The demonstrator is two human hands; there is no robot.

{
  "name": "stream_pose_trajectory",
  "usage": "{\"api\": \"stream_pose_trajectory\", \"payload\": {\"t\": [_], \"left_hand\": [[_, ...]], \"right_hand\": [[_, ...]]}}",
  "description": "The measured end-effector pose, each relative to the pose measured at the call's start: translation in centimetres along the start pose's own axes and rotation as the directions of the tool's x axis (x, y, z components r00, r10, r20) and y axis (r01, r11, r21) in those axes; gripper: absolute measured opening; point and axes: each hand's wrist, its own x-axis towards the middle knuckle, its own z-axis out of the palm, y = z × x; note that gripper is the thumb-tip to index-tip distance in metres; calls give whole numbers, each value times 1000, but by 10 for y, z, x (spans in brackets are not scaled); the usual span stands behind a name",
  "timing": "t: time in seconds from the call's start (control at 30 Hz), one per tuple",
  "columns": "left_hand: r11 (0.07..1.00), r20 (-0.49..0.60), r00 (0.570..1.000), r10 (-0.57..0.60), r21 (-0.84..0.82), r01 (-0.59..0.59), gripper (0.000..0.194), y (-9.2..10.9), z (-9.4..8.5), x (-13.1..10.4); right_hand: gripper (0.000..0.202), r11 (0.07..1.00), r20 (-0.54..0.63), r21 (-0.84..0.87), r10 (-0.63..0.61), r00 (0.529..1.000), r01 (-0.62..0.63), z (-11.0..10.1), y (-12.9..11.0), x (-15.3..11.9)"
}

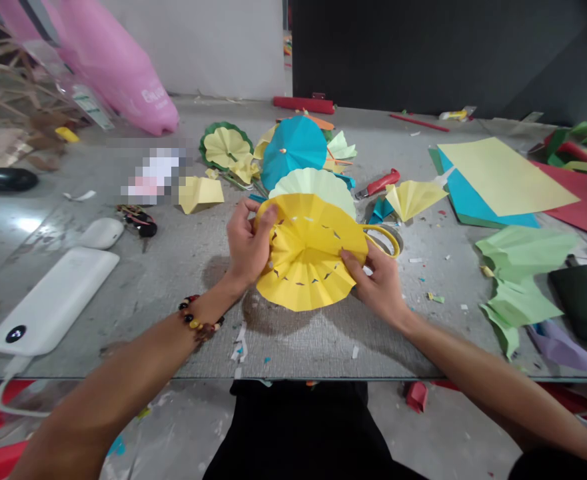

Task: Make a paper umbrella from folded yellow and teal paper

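Observation:
A pleated yellow paper disc [306,257] with small cut-out holes in a ring is held above the grey table, in the middle of the view. My left hand [250,240] pinches its left edge between thumb and fingers. On the opposite edge my right hand [378,277] grips the paper, thumb on top. Behind the disc lie a pale green pleated disc [313,185] and a blue pleated one [296,150]. Yellow-handled scissors [390,243] rest just beyond my right hand, partly hidden.
Across the grey table [213,347] are a red cutter [380,183], folded yellow paper [416,198], coloured sheets [508,177] and crumpled green paper [528,253]. A white power bank [53,300] lies left, a pink bottle [118,73] behind. Paper scraps are scattered around.

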Motion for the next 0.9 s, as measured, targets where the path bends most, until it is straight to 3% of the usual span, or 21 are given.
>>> {"api": "stream_pose_trajectory", "payload": {"t": [0.2, 0.33, 0.43, 0.5, 0.6, 0.67, 0.73, 0.9], "left_hand": [[986, 34, 990, -137, -94, 140, 47, -8, 0, 5], [979, 36, 986, -165, -116, 168, 45, -11, -1, 6], [985, 21, 990, -142, -92, 143, 46, -10, -1, 6], [989, -4, 992, -126, -75, 126, 47, -9, -1, 6], [989, -41, 991, -127, -80, 124, 50, -8, 0, 6], [985, -55, 988, -147, -101, 141, 50, -8, -1, 7], [978, -54, 983, -174, -122, 166, 47, -10, -1, 7], [983, -42, 988, -151, -107, 146, 45, -13, -2, 6]], "right_hand": [[19, 999, -17, 14, -39, 999, 39, 0, -1, 1], [16, 997, -61, 52, -52, 997, 55, 1, -3, -2], [42, 991, -43, 122, -48, 998, 52, 1, -2, -6], [53, 990, -9, 80, -116, 993, 117, 0, -1, -8], [48, 951, 85, -93, -288, 954, 296, -4, -1, -9], [42, 922, 182, -154, -327, 927, 356, -6, -2, -8], [39, 930, 233, -157, -293, 927, 333, -8, -5, -5], [23, 984, 179, -120, -109, 978, 131, -5, -6, -3]]}}
